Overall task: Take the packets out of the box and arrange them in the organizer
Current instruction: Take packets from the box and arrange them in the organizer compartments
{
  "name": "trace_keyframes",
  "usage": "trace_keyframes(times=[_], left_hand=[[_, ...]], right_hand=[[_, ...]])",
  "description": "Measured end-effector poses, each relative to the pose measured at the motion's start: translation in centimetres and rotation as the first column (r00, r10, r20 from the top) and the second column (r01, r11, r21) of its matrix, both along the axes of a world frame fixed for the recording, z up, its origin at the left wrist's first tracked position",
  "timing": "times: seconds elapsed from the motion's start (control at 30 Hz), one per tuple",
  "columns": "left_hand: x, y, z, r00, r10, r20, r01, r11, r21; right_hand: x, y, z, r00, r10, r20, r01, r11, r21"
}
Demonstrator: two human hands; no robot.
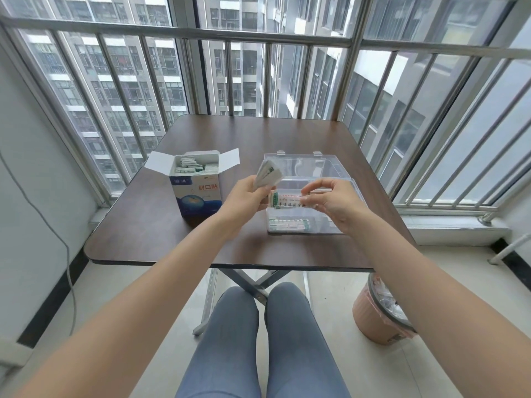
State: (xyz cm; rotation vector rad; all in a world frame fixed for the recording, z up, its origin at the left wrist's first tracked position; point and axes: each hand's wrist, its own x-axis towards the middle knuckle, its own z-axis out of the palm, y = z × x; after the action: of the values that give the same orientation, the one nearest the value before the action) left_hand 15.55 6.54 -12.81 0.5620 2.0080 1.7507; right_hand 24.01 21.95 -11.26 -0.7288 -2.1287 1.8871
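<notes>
Over the clear plastic organizer (pixel 339 225) near the dark table's (pixel 149 234) right edge, the right hand (pixel 333 202) pinched 1 white printed packet (pixel 290 200); the left hand (pixel 244 196) gripped a loose stack of packets (pixel 268 173); that stack could slip and scatter; the open blue-and-white cardboard box (pixel 198 191) stood toward the left edge.

On the table (pixel 149 225), the box (pixel 198 193) stands left of the organizer (pixel 330 170).
</notes>
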Motion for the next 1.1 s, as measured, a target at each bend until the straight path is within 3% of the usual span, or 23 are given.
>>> trace_keyframes(times=[0.1, 0.17, 0.33, 0.43, 0.57, 0.77, 0.9, 1.0, 1.1], left_hand=[[-0.4, -0.2, -0.3, 0.987, 0.100, -0.129, -0.108, 0.993, -0.056], [-0.5, -0.3, -0.3, 0.984, 0.129, -0.125, -0.133, 0.991, -0.020], [-0.3, -0.3, -0.2, 0.992, 0.062, -0.109, -0.066, 0.997, -0.029], [-0.1, -0.4, -0.3, 0.994, 0.039, -0.106, -0.044, 0.998, -0.051], [-0.1, -0.4, -0.3, 0.992, 0.025, -0.121, -0.037, 0.994, -0.098], [0.1, -0.4, 0.0, 0.999, 0.005, -0.051, -0.008, 0.998, -0.061], [0.3, -0.7, 0.4, 0.999, -0.024, 0.045, 0.024, 1.000, 0.000], [0.4, -1.0, 0.6, 0.986, -0.052, 0.156, 0.040, 0.996, 0.080], [0.7, -1.1, 0.8, 0.963, -0.087, 0.255, 0.044, 0.985, 0.168]], right_hand=[[0.0, -0.1, -0.4, 0.994, 0.019, 0.104, -0.045, 0.965, 0.258], [-0.1, -0.5, -0.4, 0.982, 0.045, 0.183, -0.121, 0.897, 0.426], [-0.8, -1.6, -0.6, 0.962, 0.068, 0.266, -0.233, 0.714, 0.660], [-0.9, -2.0, -0.8, 0.949, 0.034, 0.313, -0.278, 0.557, 0.782], [-0.8, -2.6, -0.5, 0.939, -0.004, 0.343, -0.322, 0.341, 0.883], [-1.1, -2.5, 0.2, 0.884, 0.003, 0.468, -0.462, 0.166, 0.871], [-0.8, -2.2, 0.3, 0.838, 0.021, 0.545, -0.537, 0.204, 0.818], [-0.4, -2.1, 0.0, 0.832, 0.096, 0.547, -0.545, 0.326, 0.772], [0.1, -1.8, -0.4, 0.882, 0.140, 0.450, -0.457, 0.483, 0.747]])
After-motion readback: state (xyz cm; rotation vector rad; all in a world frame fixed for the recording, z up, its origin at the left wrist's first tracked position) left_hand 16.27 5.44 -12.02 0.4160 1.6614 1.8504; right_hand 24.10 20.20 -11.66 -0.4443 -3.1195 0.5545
